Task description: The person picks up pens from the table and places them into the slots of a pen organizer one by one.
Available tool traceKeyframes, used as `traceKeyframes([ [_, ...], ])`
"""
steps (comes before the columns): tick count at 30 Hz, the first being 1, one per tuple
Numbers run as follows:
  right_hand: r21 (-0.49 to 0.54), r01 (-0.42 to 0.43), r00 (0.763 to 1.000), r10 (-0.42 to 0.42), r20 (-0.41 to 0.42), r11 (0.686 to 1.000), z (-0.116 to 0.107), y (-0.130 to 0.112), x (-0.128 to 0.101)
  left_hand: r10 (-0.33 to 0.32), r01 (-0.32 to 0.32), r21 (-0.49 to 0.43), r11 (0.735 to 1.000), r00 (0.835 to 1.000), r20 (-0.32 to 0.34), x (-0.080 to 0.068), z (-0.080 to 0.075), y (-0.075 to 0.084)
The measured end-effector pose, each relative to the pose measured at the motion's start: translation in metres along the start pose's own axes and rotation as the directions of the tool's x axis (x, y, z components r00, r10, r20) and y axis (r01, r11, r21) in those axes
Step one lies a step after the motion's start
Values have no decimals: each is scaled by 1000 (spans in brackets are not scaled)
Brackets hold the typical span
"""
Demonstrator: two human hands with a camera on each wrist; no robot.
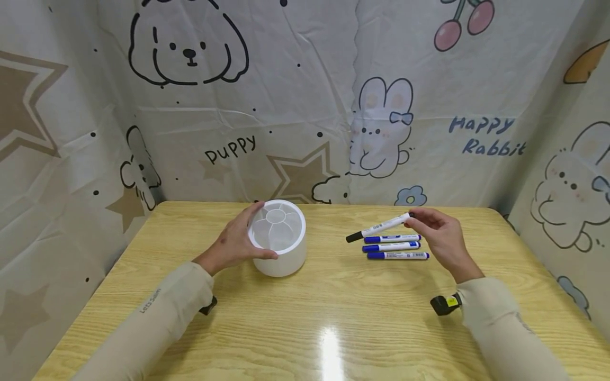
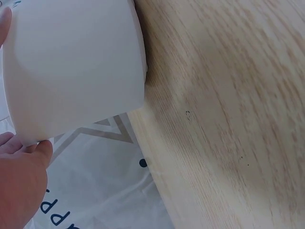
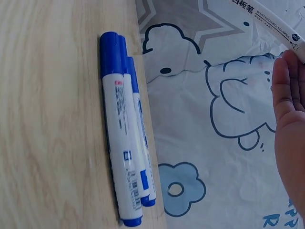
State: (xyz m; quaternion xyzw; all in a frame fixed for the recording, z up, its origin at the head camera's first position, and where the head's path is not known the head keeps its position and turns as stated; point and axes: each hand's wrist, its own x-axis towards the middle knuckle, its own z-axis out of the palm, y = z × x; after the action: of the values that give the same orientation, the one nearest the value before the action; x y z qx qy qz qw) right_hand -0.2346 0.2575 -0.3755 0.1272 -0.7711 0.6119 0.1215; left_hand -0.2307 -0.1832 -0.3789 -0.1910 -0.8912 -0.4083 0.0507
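A round white pen holder (image 1: 281, 263) with a divided top stands on the table at centre left. My left hand (image 1: 234, 238) grips its upper rim, thumb at the near side and fingers round the far left. On the right, my right hand (image 1: 440, 236) pinches a whiteboard marker (image 1: 385, 226) with a black cap by its back end. That marker is raised, its capped end pointing left and slightly down. Below it three blue-capped markers (image 1: 397, 255) lie side by side on the table, caps to the left. In the right wrist view the held marker (image 3: 271, 24) shows printed lettering.
The light wooden table (image 1: 286, 328) ends at a printed cloth (image 1: 305, 106) hanging behind it and at both sides. A small black wrist camera (image 1: 444, 305) sits under the right sleeve.
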Motion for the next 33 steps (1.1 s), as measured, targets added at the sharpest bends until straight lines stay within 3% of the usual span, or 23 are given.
traceKeyframes([
  [5, 96, 25, 1000, -25, 0, 995, 7, -3, 5, -3, 3, 11, 1000, 1000, 0, -1, 0, 0],
  [14, 99, 31, 1000, -30, -3, 995, 19, -9, 10, 1, -1, 19, 1000, 1000, -4, -1, 0, -2],
  [22, 204, 48, 999, -50, 6, 978, 31, -17, 17, 8, -8, 14, 1000, 1000, -8, -2, 1, -2],
  [33, 133, 62, 998, -64, 6, 989, 41, -20, 27, -7, 7, 20, 1000, 1000, -10, -1, 1, 1],
])
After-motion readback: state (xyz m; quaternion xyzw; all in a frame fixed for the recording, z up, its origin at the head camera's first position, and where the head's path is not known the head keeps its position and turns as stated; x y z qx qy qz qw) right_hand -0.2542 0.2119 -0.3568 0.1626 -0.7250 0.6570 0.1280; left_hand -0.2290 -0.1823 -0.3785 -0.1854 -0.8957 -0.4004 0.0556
